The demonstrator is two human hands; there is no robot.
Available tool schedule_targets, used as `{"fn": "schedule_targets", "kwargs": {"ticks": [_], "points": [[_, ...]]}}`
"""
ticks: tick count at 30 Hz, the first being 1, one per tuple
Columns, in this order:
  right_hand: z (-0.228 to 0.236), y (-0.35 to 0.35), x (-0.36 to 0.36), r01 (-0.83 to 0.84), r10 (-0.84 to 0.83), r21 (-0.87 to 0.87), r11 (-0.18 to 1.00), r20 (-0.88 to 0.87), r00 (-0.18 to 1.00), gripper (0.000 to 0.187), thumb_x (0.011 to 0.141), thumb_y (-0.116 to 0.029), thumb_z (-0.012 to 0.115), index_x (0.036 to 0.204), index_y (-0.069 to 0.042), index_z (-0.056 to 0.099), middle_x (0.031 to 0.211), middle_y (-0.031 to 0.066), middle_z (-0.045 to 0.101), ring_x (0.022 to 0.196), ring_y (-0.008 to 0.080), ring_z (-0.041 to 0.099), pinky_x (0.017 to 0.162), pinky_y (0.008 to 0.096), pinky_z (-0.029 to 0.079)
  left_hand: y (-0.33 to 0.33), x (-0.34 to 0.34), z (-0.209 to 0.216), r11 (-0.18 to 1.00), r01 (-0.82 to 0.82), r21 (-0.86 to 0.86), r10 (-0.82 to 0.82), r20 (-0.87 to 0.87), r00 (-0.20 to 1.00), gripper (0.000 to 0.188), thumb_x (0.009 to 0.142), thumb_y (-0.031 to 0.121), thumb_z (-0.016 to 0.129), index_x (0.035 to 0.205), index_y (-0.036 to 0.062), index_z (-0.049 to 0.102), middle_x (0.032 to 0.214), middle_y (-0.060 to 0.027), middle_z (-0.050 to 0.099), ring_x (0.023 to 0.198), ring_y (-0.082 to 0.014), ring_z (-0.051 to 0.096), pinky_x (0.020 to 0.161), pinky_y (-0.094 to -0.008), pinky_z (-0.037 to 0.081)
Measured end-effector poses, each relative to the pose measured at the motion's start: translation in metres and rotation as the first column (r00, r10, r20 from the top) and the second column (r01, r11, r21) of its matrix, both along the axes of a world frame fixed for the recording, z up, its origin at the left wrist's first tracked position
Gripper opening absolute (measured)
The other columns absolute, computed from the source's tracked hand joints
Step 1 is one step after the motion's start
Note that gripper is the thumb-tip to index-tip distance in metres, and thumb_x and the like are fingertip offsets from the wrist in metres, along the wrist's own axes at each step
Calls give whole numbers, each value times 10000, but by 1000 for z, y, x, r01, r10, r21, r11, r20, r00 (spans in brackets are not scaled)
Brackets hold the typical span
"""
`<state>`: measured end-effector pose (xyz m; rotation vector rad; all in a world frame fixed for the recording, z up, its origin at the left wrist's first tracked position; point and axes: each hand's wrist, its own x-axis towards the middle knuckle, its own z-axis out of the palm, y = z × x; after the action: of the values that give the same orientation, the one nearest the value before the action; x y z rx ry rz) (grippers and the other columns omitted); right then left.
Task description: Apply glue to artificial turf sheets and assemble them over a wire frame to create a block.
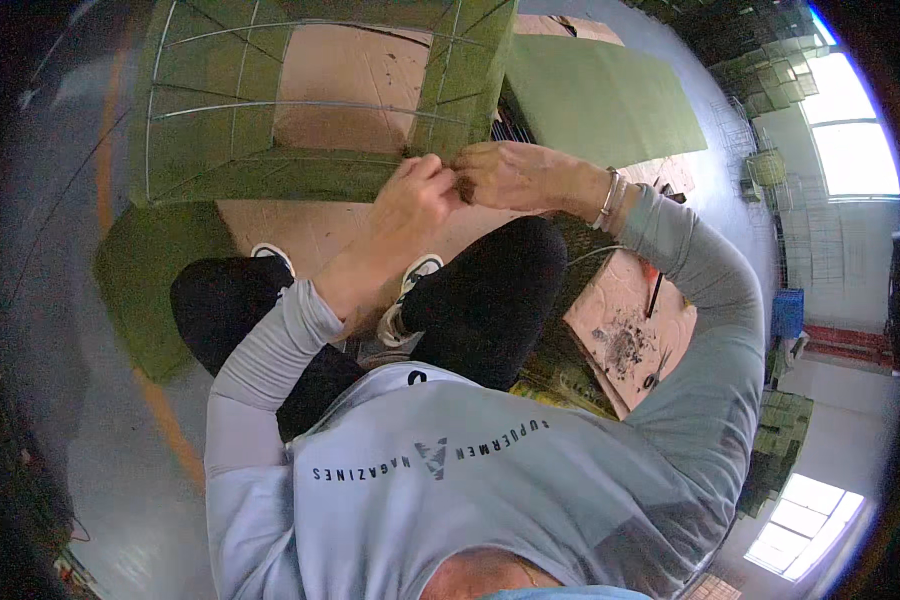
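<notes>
A wire-frame cage covered in green mesh (310,172) stands in front of me, with thin metal rods crossing its open side. My left hand (418,195) is at the cage's near lower edge, close to its right corner, fingers pinched together. Right beside it, almost touching, my right hand (505,175) has its fingers curled closed at the same corner. Whatever lies between the fingertips is too small and too covered to make out.
A flat green sheet (605,100) lies to the right of the cage. Green fabric (155,290) rests on the floor at left. On the cardboard (605,310) at my right are scissors (657,370), a black-and-red tool (654,292) and dark scraps (625,345). My bent legs are below the cage.
</notes>
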<state>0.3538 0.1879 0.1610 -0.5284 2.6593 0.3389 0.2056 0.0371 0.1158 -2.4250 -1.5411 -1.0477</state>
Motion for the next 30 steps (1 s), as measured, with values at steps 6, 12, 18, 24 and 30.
{"fn": "schedule_targets", "kwargs": {"ticks": [6,12,18,24,30], "points": [[4,-20,6,155,-209,-154,976,-450,868,412,797,-200,634,1108,58,553,1160,197,586,1157,307,522,1031,383,388,-31,-32,-15,953,-190,237,222,-115,968,373,723,87,625,1085,-4,615,1095,-79,555,1029,-240,524,870,-346,471],[-32,-28,-8,306,-329,-183,934,-772,543,371,794,-122,595,1091,86,517,1043,191,621,996,283,605,932,389,460,-7,-42,-16,945,-156,287,219,-202,955,404,710,69,628,1109,2,617,1107,-65,560,1029,-240,531,871,-352,487],[-39,-38,-13,267,-430,-339,902,-753,498,158,702,-73,571,836,-31,500,714,64,538,668,231,572,645,330,463,27,-44,-22,948,-72,311,145,-217,965,309,708,82,609,1004,-4,626,1000,-68,554,984,-225,530,850,-340,486],[-33,-28,-1,275,-546,-485,830,-607,578,68,761,-72,550,819,-77,515,664,67,530,670,255,579,589,370,470,38,-47,-1,995,51,-86,-71,-249,966,177,710,88,604,857,1,649,883,-98,594,917,-261,569,750,-333,496],[-18,-20,-9,349,-578,-519,780,-385,720,225,818,-100,539,1033,-45,578,827,124,617,829,303,619,708,400,501,77,-76,10,833,286,-474,-352,-56,934,176,757,184,643,860,42,647,829,-137,611,848,-343,562,752,-421,470]]}}
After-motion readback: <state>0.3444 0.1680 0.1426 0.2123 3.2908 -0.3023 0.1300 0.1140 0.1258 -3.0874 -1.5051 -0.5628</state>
